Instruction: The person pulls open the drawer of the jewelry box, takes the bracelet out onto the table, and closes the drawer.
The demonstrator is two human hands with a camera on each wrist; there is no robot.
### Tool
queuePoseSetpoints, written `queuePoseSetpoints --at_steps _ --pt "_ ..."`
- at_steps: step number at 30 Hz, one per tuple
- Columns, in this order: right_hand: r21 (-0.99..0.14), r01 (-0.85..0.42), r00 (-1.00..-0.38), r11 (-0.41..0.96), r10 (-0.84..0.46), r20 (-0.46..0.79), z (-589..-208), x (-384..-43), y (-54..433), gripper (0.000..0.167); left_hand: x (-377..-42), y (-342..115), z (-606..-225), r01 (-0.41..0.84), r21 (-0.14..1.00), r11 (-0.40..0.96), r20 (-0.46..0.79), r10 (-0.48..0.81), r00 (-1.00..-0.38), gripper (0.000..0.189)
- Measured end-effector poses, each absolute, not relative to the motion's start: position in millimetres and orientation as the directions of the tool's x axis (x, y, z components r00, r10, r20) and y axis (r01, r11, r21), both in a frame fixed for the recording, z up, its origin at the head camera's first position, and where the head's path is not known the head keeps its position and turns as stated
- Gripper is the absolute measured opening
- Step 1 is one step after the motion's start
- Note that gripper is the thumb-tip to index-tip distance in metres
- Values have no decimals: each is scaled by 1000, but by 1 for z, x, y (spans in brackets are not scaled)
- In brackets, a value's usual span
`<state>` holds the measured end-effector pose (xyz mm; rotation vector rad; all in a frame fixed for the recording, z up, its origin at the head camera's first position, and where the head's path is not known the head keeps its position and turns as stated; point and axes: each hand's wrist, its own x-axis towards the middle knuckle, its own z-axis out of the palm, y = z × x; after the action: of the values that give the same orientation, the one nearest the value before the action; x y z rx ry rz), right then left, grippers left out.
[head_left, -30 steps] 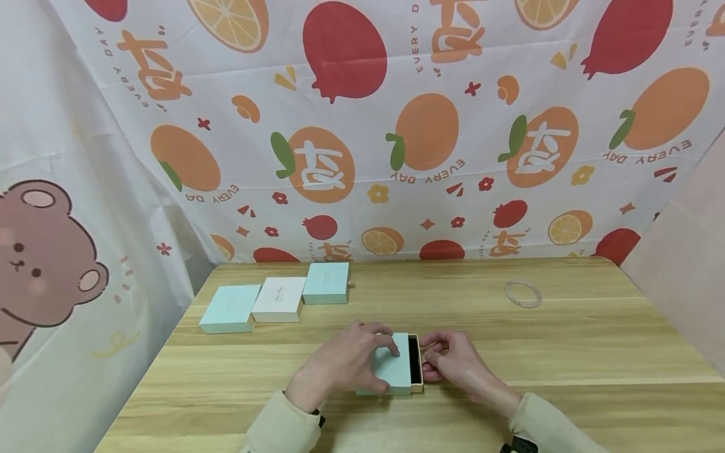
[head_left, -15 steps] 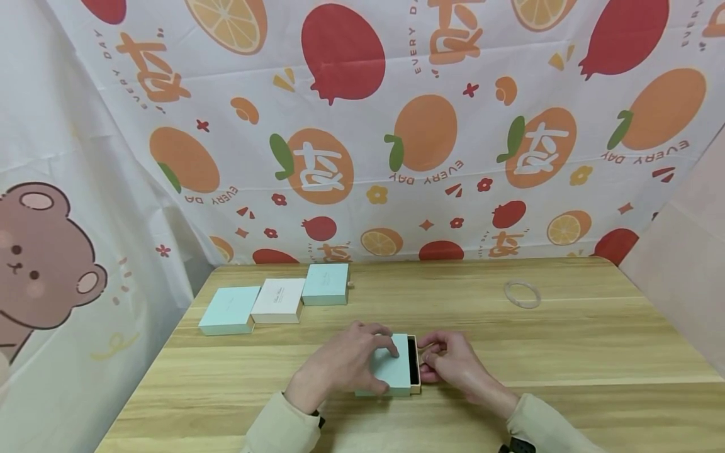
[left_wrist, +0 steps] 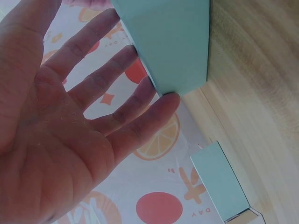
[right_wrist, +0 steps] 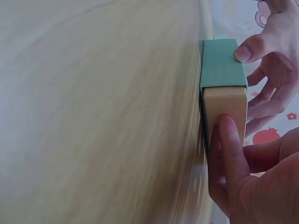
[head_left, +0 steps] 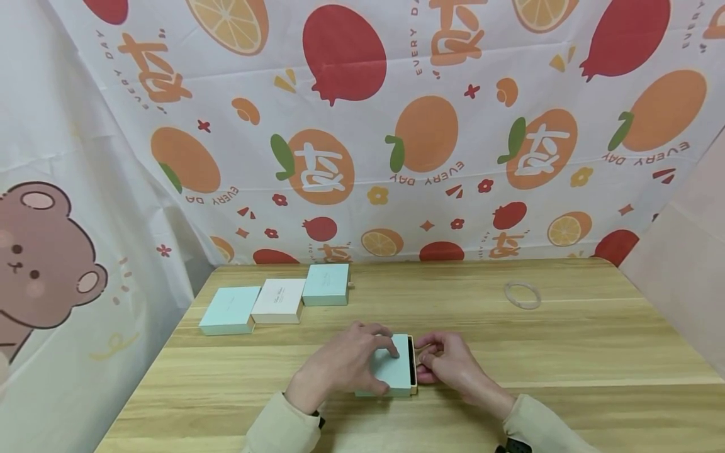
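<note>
A mint-green drawer box [head_left: 396, 374] lies on the table in front of the person, its cream drawer [right_wrist: 226, 105] standing slightly out of the right end with a dark lining showing. The left hand [head_left: 354, 358] holds the sleeve from above, thumb at the near edge and the other fingers over the top. In the left wrist view its fingertips rest along the box's edge. From the right, the right hand [head_left: 453, 363] presses the drawer's end with its fingers, one of them nearly straight in the right wrist view. Its other fingers are partly hidden.
At the back left of the wooden table [head_left: 566, 352] sit a mint box [head_left: 231, 305], a white box [head_left: 279, 297] and another mint box [head_left: 326, 280] with a small pull tab. A pale translucent ring [head_left: 523, 295] lies at the back right. A fruit-print cloth [head_left: 362, 214] hangs behind.
The drawer has slid a little left into its sleeve, narrowing the dark strip. The right hand has moved left with it, while the left hand has stayed in place.
</note>
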<state>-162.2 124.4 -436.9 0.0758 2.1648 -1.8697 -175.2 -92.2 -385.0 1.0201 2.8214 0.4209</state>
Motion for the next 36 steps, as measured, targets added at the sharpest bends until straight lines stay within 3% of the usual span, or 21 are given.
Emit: queuePoseSetpoints --at_steps 31,36 --pt "-966 214 -956 146 -170 -237 -435 -163 114 23 -175 -93 -385 603 302 738 -16 637 -771 44" --pt "-968 203 -946 146 -227 -233 -435 -162 121 26 -173 -92 -387 610 301 733 -7 641 -767 44"
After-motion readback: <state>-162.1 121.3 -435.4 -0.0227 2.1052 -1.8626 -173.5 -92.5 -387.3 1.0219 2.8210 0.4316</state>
